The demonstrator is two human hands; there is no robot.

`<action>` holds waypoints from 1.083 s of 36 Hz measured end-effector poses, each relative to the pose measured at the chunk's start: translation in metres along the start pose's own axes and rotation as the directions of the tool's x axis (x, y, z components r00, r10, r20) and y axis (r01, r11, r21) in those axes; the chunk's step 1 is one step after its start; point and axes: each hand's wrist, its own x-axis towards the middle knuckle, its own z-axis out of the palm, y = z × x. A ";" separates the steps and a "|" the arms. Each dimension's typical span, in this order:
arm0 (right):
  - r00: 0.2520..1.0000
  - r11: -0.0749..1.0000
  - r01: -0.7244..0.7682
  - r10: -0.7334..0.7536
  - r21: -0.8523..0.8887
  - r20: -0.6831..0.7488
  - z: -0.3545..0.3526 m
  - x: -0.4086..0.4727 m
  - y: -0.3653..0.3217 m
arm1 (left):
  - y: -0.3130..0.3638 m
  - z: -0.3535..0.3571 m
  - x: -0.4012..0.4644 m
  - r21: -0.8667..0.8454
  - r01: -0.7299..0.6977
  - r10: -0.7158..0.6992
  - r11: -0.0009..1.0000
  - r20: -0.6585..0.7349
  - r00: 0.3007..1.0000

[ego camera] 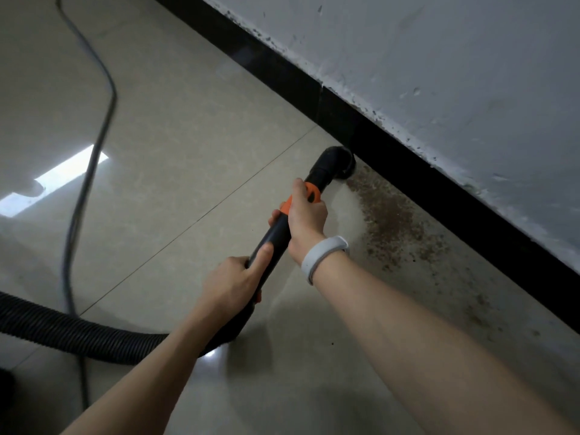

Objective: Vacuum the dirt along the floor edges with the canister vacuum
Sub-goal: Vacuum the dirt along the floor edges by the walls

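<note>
The right hand (306,215) gripped the black vacuum tube (276,237) at its orange collar (310,193), fingers curled round it from above. A white wristband (323,255) sat on the right wrist. The left hand (233,285) held the same tube lower down, nearer the person, with its thumb laid flat along the top of the tube and the other fingers wrapped underneath.

Beyond the right hand, the tube ended in a black nozzle (337,164). The nozzle was set down where the floor (188,152) met the black baseboard (408,164), touching or just beside the baseboard. A band of brown dirt (389,218) lay on the floor to the right of both hands, starting at the nozzle and running along the baseboard toward the person. Above the baseboard stood a grey wall (439,73) with chipped paint along its lower edge.

Behind the left hand, a ribbed black hose (62,331) curved away to the left across the floor. A grey power cord (94,152) lay well to the left of the hands, crossing the hose.
</note>
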 end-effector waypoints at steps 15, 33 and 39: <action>1.000 0.998 0.008 -0.007 -0.055 0.023 0.009 -0.010 0.015 | -0.019 0.000 -0.016 -0.025 -0.004 0.003 1.000 -0.041 0.999; 0.999 0.997 0.022 -0.019 -0.077 0.041 0.030 0.042 -0.029 | 0.017 0.001 0.038 -0.088 0.013 -0.020 0.996 -0.077 0.997; 0.999 0.998 0.047 -0.047 -0.040 0.003 0.008 0.033 -0.017 | 0.014 0.008 0.025 -0.039 -0.014 0.012 0.999 -0.052 0.999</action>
